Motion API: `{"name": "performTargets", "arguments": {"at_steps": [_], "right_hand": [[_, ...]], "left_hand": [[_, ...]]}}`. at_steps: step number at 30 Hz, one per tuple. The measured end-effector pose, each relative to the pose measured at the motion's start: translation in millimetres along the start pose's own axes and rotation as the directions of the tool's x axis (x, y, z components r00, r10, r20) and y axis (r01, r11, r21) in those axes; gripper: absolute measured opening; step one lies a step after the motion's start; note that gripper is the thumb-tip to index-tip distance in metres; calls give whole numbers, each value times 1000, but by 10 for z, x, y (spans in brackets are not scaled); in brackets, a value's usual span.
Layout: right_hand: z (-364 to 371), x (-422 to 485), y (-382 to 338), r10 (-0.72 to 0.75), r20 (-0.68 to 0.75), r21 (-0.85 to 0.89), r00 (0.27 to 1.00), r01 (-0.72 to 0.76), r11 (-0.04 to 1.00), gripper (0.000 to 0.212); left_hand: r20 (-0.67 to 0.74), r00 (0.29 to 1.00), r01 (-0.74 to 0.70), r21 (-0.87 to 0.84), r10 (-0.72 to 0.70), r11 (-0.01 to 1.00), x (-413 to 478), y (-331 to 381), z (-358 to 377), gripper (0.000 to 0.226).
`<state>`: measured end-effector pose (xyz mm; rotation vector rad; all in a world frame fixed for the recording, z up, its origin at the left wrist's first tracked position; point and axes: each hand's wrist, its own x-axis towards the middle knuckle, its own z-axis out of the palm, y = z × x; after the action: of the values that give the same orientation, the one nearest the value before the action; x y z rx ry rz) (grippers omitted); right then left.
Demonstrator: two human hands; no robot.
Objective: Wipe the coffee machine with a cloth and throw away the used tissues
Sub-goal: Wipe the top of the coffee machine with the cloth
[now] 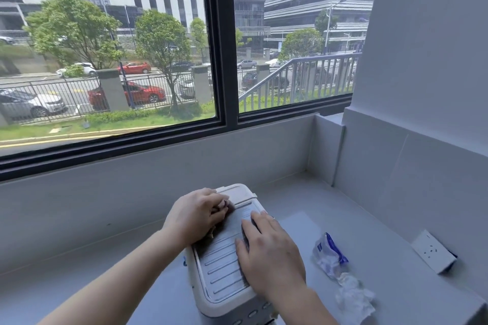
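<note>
Bare left forearm [126,269]; bare right forearm [303,306]; thin ring [273,218] on right hand [266,248].

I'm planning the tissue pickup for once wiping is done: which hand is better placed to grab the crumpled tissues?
Right. The right hand lies flat and free on the coffee machine, on the side where the crumpled tissues lie; the left hand holds the cloth.

Left of the coffee machine [224,272] the surface [39,290] lies bare up to the low back wall [132,179]; you can pass there. On the right the gap is tighter: a tissue pack [328,253] and crumpled tissues [353,298] lie near the machine, and a socket [433,250] stands against the side wall [422,179] (which closes that corner). Behind the machine there is open room as far as the back wall.
</note>
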<state>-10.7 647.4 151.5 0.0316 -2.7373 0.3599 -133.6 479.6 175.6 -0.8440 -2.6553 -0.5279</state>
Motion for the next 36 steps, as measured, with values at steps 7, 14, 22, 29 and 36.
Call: {"name": "performTargets", "arguments": {"at_steps": [7,14,22,29,36], "right_hand": [[52,12,3,0,2,-1,1000,0,1000,47],[22,36,-22,-3,9,-22,1000,3,1000,50],[-20,63,-8,-47,23,-119,999,49,992,43],[-17,99,29,-56,50,-126,997,62,990,52],[-1,117,72,-44,9,-120,999,45,992,30]], "left_hand": [[-7,997,80,104,-80,991,101,-63,7,21],[-26,963,264,-100,-268,959,198,-144,-10,16],[-40,917,367,-298,-396,881,111,-188,-136,16],[-81,922,366,-130,-378,921,-23,-130,-149,14],[-29,994,96,-153,-101,984,-710,373,-192,16]]}}
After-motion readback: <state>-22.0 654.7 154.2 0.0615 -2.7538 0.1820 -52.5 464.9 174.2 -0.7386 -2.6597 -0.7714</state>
